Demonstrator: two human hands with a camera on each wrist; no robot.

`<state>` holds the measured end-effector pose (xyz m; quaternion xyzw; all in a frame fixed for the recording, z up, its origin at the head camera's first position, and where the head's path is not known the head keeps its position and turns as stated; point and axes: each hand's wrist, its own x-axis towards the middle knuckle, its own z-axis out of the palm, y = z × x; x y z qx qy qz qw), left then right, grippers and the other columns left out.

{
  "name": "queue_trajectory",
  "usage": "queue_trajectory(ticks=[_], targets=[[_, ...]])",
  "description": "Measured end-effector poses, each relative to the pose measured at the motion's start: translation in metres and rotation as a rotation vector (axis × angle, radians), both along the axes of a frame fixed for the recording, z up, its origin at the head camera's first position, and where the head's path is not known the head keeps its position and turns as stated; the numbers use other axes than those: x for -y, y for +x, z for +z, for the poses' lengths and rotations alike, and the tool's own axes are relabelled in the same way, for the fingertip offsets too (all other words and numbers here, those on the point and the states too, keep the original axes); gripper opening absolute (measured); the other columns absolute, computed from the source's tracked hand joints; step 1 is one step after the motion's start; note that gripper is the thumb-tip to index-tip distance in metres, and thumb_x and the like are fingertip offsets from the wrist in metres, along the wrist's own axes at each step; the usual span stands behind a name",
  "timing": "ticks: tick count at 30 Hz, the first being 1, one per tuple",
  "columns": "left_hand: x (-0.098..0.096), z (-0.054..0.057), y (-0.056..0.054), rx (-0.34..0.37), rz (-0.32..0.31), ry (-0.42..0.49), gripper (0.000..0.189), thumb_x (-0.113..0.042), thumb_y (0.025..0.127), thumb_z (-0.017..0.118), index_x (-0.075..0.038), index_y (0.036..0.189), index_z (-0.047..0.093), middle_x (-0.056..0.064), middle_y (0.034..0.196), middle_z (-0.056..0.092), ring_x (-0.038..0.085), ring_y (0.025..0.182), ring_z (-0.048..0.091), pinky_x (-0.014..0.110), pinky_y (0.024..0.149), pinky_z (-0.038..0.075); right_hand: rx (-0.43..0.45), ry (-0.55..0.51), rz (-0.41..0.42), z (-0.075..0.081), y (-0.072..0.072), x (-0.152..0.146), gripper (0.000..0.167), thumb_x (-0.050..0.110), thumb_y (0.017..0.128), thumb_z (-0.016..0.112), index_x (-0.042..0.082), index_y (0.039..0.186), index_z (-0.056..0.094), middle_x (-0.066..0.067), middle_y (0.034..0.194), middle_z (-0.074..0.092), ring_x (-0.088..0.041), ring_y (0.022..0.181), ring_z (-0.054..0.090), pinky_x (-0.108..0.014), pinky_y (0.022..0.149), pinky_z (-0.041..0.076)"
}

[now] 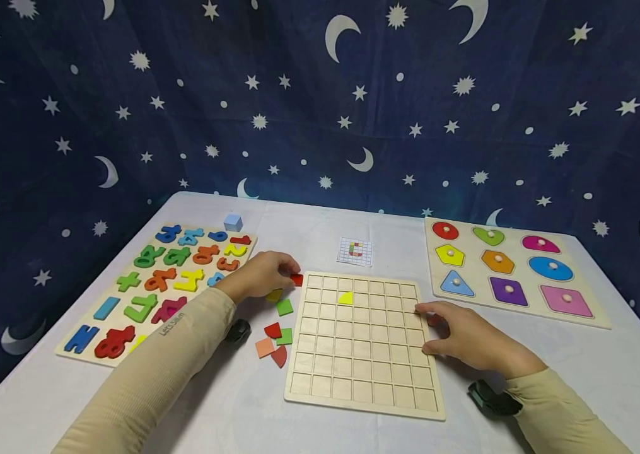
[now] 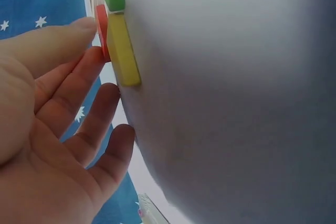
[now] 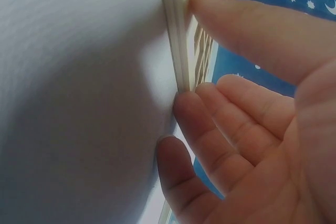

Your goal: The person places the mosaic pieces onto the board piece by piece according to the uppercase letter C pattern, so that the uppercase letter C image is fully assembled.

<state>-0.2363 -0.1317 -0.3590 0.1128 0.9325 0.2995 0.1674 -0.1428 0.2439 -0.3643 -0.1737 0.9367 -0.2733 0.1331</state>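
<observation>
Left grip (image 1: 263, 274): you pinch red tile (image 1: 296, 280).
Right grip (image 1: 467, 333): apart, touching your board (image 1: 361, 350).
Yellow tile (image 2: 123, 51): clear from left wrist, part-hidden from head.

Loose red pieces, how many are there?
3: a red piece at the left hand, a second red piece just beyond the orange square, and a third red piece at that square's right. The hand may hide more.

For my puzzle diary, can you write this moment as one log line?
left hand: pinches red piece | right hand: touches board edge | on board: one yellow piece | beyond board: card
</observation>
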Motion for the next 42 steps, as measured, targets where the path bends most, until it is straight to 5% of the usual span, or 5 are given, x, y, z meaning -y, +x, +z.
queue_trajectory(ticks=[17,42], targets=[[-0.0042,-0.0018,0.0001,0.004,0.055,-0.025,0.022,-0.006,0.088,0.077,-0.013,0.107,0.069,0.003,0.102,0.062,0.024,0.099,0.053,0.033,0.087,0.05,-0.008,-0.01,0.003,0.0003,0.0019,0.0,0.068,0.025,0.082,0.084,0.002,0.139,0.054,-0.014,0.131,0.059,-0.032,0.115,0.057,-0.056,0.101,0.042],[-0.0037,0.0039,0.0026,-0.029,0.037,-0.075,0.029,-0.01,0.089,0.075,-0.008,0.116,0.068,0.004,0.103,0.064,0.023,0.098,0.055,0.03,0.087,0.052,-0.01,-0.001,0.004,0.0003,0.0016,0.0007,0.069,0.024,0.081,0.084,0.002,0.14,0.054,-0.012,0.129,0.06,-0.03,0.114,0.057,-0.055,0.1,0.043]])
